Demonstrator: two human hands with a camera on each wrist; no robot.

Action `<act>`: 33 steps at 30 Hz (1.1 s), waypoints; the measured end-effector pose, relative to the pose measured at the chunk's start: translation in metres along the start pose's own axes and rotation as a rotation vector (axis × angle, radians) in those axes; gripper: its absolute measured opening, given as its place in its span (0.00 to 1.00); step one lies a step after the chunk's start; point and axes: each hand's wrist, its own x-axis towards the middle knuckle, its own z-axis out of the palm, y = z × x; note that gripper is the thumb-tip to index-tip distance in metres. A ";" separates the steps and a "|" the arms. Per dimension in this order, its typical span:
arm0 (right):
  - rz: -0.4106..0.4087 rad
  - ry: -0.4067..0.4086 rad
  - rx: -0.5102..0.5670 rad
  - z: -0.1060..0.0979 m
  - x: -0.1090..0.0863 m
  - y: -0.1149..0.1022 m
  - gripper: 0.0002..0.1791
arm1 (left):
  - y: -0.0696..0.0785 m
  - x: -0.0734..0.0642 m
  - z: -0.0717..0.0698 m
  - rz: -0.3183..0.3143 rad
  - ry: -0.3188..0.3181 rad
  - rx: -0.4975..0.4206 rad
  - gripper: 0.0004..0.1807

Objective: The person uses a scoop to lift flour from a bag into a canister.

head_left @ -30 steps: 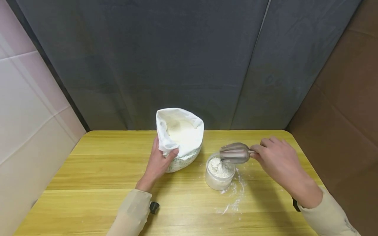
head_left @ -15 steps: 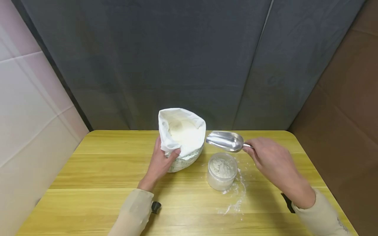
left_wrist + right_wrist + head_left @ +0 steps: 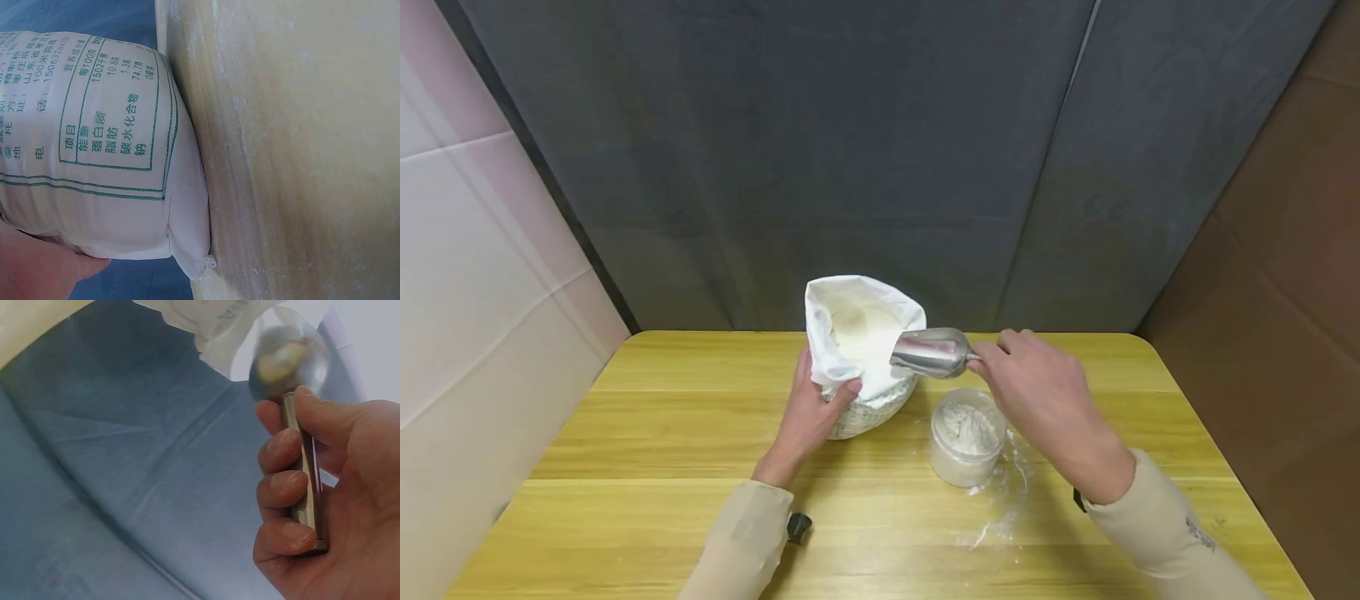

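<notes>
A white cloth flour bag (image 3: 868,400) with green print stands at the table's middle, its mouth spread and white flour (image 3: 861,333) visible inside. My left hand (image 3: 805,421) grips the bag's near left side, thumb over the folded rim; in the left wrist view the printed bag (image 3: 94,125) rests on the table. My right hand (image 3: 1048,396) holds a metal scoop (image 3: 934,352) by its handle, fingers curled round it in the right wrist view. The scoop is turned with its rounded back up, its tip over the bag's right rim. A clear plastic jar (image 3: 966,467) with flour in it stands below the scoop.
Spilled flour (image 3: 1000,529) streaks the wooden table (image 3: 647,450) to the jar's right and front. A dark grey panel (image 3: 820,167) rises behind the table, with a pale wall (image 3: 490,275) at left and a brown one (image 3: 1277,250) at right.
The scoop was tipped over the jar, then lifted and turned hollow side up. Now it has moved left to the bag's mouth, rounded back up. The left hand keeps its grip on the bag.
</notes>
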 end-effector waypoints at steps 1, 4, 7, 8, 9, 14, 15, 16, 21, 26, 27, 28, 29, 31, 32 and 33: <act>-0.003 0.000 -0.013 0.000 0.003 -0.002 0.09 | 0.000 0.000 0.000 0.002 0.002 0.000 0.56; -0.019 0.001 -0.047 0.000 0.010 -0.007 0.09 | 0.000 0.000 0.000 0.006 0.003 0.004 0.57; -0.041 0.013 -0.078 0.000 0.016 -0.010 0.10 | 0.000 0.000 0.001 0.007 0.002 0.004 0.57; -0.046 0.013 -0.087 0.000 0.018 -0.011 0.10 | 0.000 0.000 0.001 0.007 0.000 0.005 0.57; -0.051 0.015 -0.096 0.000 0.020 -0.012 0.10 | 0.000 0.000 0.001 0.007 -0.001 0.003 0.57; -0.059 0.007 -0.127 0.002 0.026 -0.016 0.09 | 0.000 0.000 0.002 0.003 -0.003 -0.004 0.57; -0.059 0.003 -0.130 0.002 0.028 -0.017 0.09 | 0.001 0.000 0.002 0.003 -0.003 -0.007 0.57; -0.059 -0.002 -0.132 0.002 0.029 -0.018 0.09 | 0.001 0.000 0.002 0.001 -0.004 -0.008 0.57; -0.056 -0.027 -0.139 0.003 0.034 -0.023 0.07 | 0.002 0.000 0.002 -0.002 -0.007 -0.003 0.59; -0.063 -0.040 -0.158 0.005 0.039 -0.027 0.05 | 0.003 0.000 0.002 0.003 -0.005 0.004 0.59; -0.062 -0.043 -0.162 0.005 0.040 -0.029 0.06 | 0.003 -0.001 0.001 0.002 -0.004 0.005 0.59; -0.063 -0.045 -0.169 0.005 0.041 -0.030 0.07 | 0.003 -0.001 0.001 0.001 -0.004 0.005 0.59; -0.065 -0.048 -0.176 0.005 0.043 -0.031 0.09 | 0.003 -0.001 0.001 0.000 -0.003 0.004 0.58; -0.067 -0.058 -0.189 0.004 0.047 -0.035 0.12 | 0.003 -0.001 0.001 -0.001 -0.002 0.005 0.58; -0.068 -0.065 -0.198 0.004 0.049 -0.037 0.14 | 0.002 -0.001 0.001 -0.002 -0.002 0.005 0.57; -0.069 -0.074 -0.205 0.003 0.051 -0.039 0.15 | 0.002 -0.001 0.001 -0.002 -0.002 0.005 0.58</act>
